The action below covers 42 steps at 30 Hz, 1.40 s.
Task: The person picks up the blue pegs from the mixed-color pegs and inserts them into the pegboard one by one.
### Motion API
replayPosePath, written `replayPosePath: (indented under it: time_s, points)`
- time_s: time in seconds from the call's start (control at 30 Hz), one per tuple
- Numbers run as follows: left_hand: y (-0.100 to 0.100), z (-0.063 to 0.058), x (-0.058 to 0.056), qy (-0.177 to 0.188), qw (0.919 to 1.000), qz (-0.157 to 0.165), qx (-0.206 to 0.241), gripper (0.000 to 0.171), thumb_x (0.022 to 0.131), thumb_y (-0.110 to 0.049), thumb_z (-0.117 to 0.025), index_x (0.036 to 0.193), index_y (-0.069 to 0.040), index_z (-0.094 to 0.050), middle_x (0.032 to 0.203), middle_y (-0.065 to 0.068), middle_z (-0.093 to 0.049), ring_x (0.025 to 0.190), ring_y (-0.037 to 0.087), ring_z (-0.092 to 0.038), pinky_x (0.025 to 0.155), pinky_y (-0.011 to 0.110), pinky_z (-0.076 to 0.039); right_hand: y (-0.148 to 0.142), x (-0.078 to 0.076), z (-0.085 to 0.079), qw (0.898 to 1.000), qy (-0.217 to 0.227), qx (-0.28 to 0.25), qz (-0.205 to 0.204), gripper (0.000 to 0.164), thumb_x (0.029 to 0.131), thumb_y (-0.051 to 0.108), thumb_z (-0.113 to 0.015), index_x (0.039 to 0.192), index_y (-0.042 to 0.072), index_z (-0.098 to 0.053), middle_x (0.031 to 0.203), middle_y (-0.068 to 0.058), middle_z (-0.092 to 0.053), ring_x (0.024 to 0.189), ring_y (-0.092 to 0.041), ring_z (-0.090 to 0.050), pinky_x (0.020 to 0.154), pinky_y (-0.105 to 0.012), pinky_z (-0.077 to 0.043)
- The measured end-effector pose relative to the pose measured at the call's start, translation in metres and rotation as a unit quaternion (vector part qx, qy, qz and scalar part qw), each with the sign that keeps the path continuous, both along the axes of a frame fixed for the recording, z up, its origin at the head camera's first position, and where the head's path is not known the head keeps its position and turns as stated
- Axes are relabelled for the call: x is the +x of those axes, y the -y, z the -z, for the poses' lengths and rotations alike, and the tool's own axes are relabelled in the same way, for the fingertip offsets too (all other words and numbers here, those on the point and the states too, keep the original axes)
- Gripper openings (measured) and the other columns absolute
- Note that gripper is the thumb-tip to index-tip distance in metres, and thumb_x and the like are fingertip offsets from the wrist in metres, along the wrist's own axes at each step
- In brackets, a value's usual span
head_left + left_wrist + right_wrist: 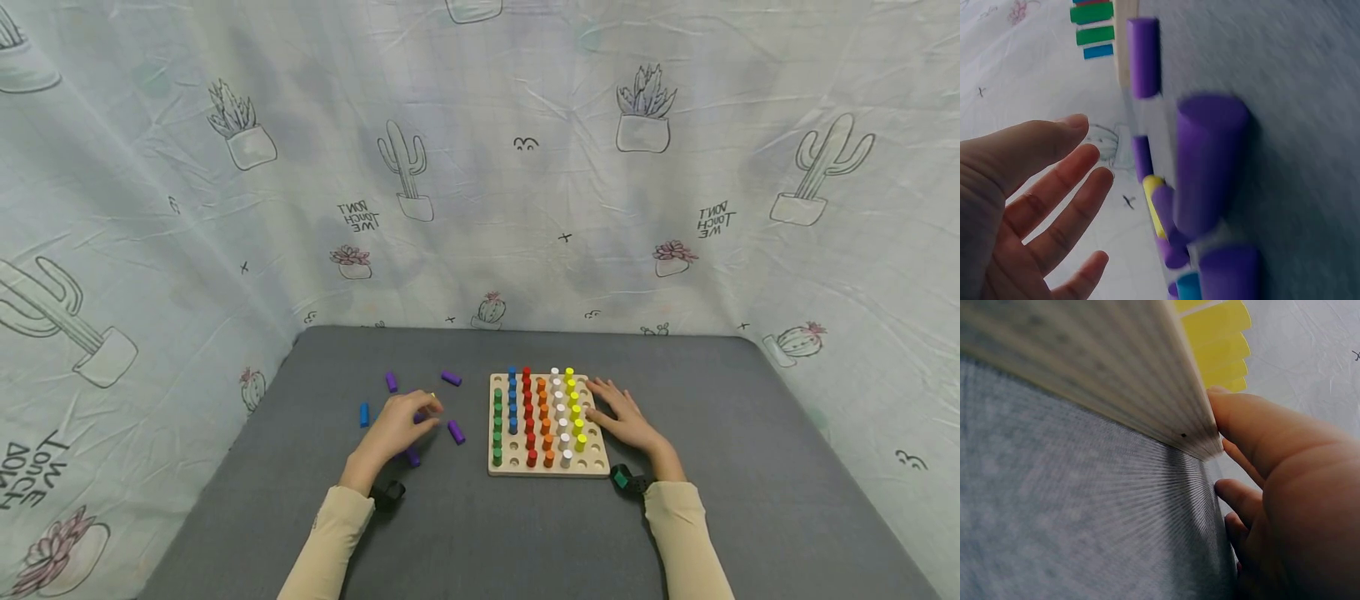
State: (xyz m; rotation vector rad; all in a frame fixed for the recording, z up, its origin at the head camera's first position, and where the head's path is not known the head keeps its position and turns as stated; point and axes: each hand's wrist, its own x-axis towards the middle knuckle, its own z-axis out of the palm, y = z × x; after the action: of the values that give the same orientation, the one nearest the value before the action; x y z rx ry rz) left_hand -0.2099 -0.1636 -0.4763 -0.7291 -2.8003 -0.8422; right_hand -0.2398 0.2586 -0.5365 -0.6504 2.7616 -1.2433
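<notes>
My left hand [402, 422] hovers over loose purple pegs, its fingers relaxed and slightly bent, with nothing between them. A purple peg [1210, 165] lies close by in the left wrist view, and a yellow peg [1154, 206] shows among others behind it. On the right, my right hand [628, 423] rests at the side of a wooden pegboard [513, 468], thumb and fingers touching its edge. Upright columns of green, blue, red, orange, white and yellow pegs [574, 412] fill much of the board. Bare holes show along its right side and in the blue column.
A blue peg [364, 414] lies left of the left hand. Purple pegs [451, 378] are scattered between it and the board. The grey tabletop [480, 542] ends at a patterned cloth [480, 192] behind. Each wrist wears a black camera [628, 480].
</notes>
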Motion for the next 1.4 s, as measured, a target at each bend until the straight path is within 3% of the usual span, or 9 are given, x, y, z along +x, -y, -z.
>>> replayPosePath:
  time_s: [0.4,0.6,0.77,1.4]
  points:
    - [0.028,0.000,0.006,0.012,0.9983,-0.053,-0.019,0.016,0.080,-0.011,-0.072,0.096,-0.014,-0.069,0.093,-0.004,-0.066,0.088,0.016,-0.062,0.080,0.038,-0.050,0.000,0.001,0.000,1.000,0.016,0.001,0.002,0.059,0.094,0.029,-0.053,0.144,0.006,-0.032,0.149,-0.025,-0.021,0.138,-0.045,-0.007,0.107,-0.062,0.004]
    - [0.041,0.001,0.007,0.028,0.9951,-0.077,-0.055,0.016,0.080,-0.013,-0.072,0.096,-0.016,-0.069,0.098,-0.003,-0.066,0.093,0.020,-0.061,0.096,0.054,-0.035,0.000,0.000,0.001,1.000,0.019,-0.003,0.001,0.059,0.094,0.029,-0.054,0.144,0.007,-0.032,0.149,-0.024,-0.021,0.139,-0.044,-0.007,0.108,-0.061,0.004]
    - [0.048,0.003,0.007,0.025,0.9935,-0.082,-0.075,0.018,0.079,-0.014,-0.073,0.097,-0.015,-0.069,0.099,-0.001,-0.066,0.098,0.025,-0.060,0.096,0.060,-0.033,0.000,0.000,0.001,1.000,0.018,-0.004,0.001,0.059,0.094,0.029,-0.053,0.144,0.007,-0.032,0.149,-0.024,-0.021,0.139,-0.044,-0.007,0.108,-0.062,0.004]
    - [0.063,0.012,0.001,0.015,0.9859,-0.093,-0.138,0.017,0.077,-0.016,-0.075,0.094,-0.018,-0.070,0.098,0.000,-0.065,0.100,0.028,-0.057,0.092,0.060,-0.035,0.000,0.001,0.001,1.000,0.009,-0.004,-0.002,0.058,0.094,0.027,-0.053,0.144,0.006,-0.032,0.149,-0.025,-0.021,0.138,-0.045,-0.007,0.107,-0.062,0.003]
